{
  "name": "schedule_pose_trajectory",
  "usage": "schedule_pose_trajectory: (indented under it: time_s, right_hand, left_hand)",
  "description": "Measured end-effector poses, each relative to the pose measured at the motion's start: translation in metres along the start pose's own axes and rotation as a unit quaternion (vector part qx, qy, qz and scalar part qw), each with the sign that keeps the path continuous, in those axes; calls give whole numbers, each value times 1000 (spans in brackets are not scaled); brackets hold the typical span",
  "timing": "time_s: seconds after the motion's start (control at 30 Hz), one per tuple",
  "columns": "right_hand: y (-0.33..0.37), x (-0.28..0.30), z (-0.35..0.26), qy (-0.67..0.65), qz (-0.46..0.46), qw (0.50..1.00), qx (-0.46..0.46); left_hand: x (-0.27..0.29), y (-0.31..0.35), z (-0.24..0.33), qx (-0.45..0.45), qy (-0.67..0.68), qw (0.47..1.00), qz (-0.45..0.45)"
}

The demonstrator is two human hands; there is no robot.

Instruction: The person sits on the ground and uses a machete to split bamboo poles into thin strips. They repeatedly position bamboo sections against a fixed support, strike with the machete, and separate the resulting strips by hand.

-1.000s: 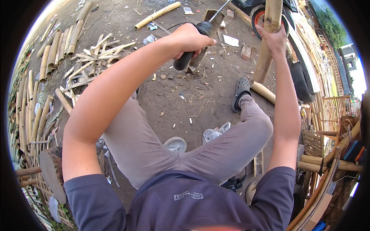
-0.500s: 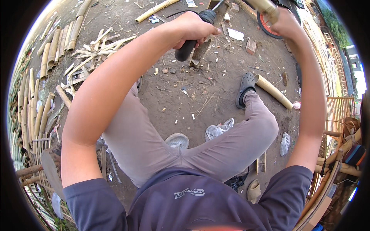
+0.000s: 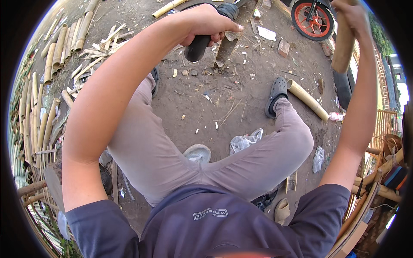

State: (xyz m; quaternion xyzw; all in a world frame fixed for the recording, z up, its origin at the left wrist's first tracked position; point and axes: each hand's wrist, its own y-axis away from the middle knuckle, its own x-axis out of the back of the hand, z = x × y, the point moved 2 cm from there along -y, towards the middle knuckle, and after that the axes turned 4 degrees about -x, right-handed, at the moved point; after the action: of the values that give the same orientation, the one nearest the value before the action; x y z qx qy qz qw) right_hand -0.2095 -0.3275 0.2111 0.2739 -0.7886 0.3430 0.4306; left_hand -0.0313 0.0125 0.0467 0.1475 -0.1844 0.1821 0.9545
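Left hand: my left hand (image 3: 205, 22) is wrapped tight round the black handle (image 3: 198, 45) of a big knife, out in front of me.
Blade: the blade (image 3: 226, 48) hangs point down, just beside my fist, over the bare dirt.
Right hand: my right hand (image 3: 349, 13) is up at the top edge, fingers clamped on a bamboo pole (image 3: 343, 47) that hangs almost upright.
Hands: well apart, one on each thing.
Ground: a short bamboo piece (image 3: 306, 99) lies just beside my dark shoe (image 3: 275, 96), and a clear plastic bag (image 3: 244, 140) sits between my knees.
Left side: split bamboo strips (image 3: 92, 58) lie scattered.
Far ahead: an orange-rimmed wheel (image 3: 313, 19).
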Motion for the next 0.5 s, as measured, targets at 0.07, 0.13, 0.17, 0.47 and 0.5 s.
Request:
schedule_pose_trajectory:
  time_s: [0.07, 0.13, 0.17, 0.47, 0.5]
  right_hand:
    - [38, -68, -6, 161, -102, 980, -52]
    - [76, -109, -29, 243, -145, 957, -62]
    - [79, -101, -26, 241, -137, 959, -57]
    - [47, -31, 3, 20, -8, 999, -50]
    - [45, -30, 7, -13, 8, 998, -57]
  left_hand:
    - [1, 0, 3, 37, 2, 999, -37]
    - [3, 6, -1, 62, -30, 996, -54]
    - [-2, 7, -8, 59, -52, 995, -61]
    - [1, -1, -20, 62, -39, 996, -44]
    - [0, -2, -22, 59, -46, 996, -43]
